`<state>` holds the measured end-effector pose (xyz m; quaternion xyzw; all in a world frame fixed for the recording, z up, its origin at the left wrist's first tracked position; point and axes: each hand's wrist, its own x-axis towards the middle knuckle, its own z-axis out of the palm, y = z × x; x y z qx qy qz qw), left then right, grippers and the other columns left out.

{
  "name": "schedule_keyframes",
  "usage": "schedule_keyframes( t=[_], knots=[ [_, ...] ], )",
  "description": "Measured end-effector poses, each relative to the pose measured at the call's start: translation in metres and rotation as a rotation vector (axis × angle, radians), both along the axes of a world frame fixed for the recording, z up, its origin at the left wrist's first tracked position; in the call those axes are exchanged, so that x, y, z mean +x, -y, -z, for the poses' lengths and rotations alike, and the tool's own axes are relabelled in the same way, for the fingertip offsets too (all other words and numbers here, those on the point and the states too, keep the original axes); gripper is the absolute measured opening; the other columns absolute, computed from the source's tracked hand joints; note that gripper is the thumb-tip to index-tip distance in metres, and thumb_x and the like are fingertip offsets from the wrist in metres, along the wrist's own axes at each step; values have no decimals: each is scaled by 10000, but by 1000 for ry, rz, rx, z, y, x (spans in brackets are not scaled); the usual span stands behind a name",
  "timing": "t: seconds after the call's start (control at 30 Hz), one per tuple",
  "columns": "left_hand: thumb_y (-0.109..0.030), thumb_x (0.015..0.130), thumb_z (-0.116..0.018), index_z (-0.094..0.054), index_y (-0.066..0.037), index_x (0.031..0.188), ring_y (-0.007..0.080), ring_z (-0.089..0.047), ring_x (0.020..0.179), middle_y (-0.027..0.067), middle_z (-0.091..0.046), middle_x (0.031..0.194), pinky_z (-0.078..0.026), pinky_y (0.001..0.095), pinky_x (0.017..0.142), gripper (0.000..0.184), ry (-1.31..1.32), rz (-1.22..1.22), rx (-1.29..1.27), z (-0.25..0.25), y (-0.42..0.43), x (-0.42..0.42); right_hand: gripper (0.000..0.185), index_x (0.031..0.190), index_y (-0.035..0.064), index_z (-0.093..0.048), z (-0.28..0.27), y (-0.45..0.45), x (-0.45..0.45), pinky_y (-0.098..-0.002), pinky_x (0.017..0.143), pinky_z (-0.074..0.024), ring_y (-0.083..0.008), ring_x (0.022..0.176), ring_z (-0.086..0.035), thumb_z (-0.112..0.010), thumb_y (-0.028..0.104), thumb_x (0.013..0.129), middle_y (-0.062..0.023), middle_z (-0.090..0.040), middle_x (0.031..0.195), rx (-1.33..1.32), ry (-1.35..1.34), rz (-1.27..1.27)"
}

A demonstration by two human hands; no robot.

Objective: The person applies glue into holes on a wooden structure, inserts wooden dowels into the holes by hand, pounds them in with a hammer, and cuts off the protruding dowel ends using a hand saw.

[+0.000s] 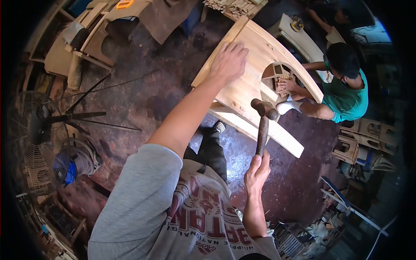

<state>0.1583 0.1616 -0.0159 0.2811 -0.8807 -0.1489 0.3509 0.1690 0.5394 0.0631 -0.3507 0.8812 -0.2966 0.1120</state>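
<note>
Okay, so going left to right on my head cam feed: far left there's a big black floor fan (37, 130) with a coiled hose (86, 158) on the dark red floor (143, 95) just beside it. Up top on that side I've got a bunch of curved wooden parts (60, 56), with an orange thing (125, 4) lying near the top edge, too small for me to name. Next up is my left hand (229, 64), palm down on the wooden panel (253, 54) near its upper left edge, fingers reaching forward, slightly bent and fairly close together, not really spread. I can't tell if the fingertips are pinching anything there. The panel itself sits tilted across the upper middle of my view, with an arched cutout on its right side and a pale board (281, 141) sticking out below. My right hand (257, 170) is lower down, fingers wrapped around the handle of a hammer (262, 134), thumb lying along it. The hammer head shows up over the panel's lower edge near the cutout, but I honestly can't tell if it's touching. Just past the panel on the right, a co-worker (349, 97) in green is sitting low, one hand (288, 84) by some small wood pieces seen through the cutout. Behind them there's a sander (297, 24) on a long board (299, 39), and stacked wooden frames (372, 134) over at far right.
</note>
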Motion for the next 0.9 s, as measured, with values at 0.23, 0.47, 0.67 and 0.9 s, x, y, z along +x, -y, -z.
schedule_keyframes(
  t=[0.23,0.47,0.67,0.9],
  knots=[
    [-188,986,-606,-654,-82,1282,319,-554,1390,157,-619,1465,-371,540,1218,318,-5,-7,-3,2,3,-2,338,1352,70,-607,4,9,-6,-613,632,-478,-541,724,-679,-498,298,1128,-283,-661,723,251,38,16],
    [-177,978,-610,-663,-91,1285,316,-563,1385,150,-629,1462,-371,523,1222,324,-11,1,11,3,3,-1,414,1324,45,-632,-9,21,-17,-511,598,-468,-445,647,-656,-478,388,1151,-249,-613,710,275,20,-8],
    [-183,972,-603,-670,-89,1295,318,-564,1387,154,-630,1457,-368,516,1229,344,-86,-20,80,16,10,-7,396,1382,28,-588,-18,22,-4,-451,584,-502,-382,601,-659,-476,330,1153,-209,-617,720,1,56,-22],
    [-207,980,-589,-677,-98,1309,316,-557,1402,154,-614,1484,-349,524,1250,357,-77,-22,141,12,10,-6,355,1374,46,-592,3,22,1,-538,582,-508,-469,648,-702,-517,293,1130,-246,-660,732,79,-30,-64]
  ],
)
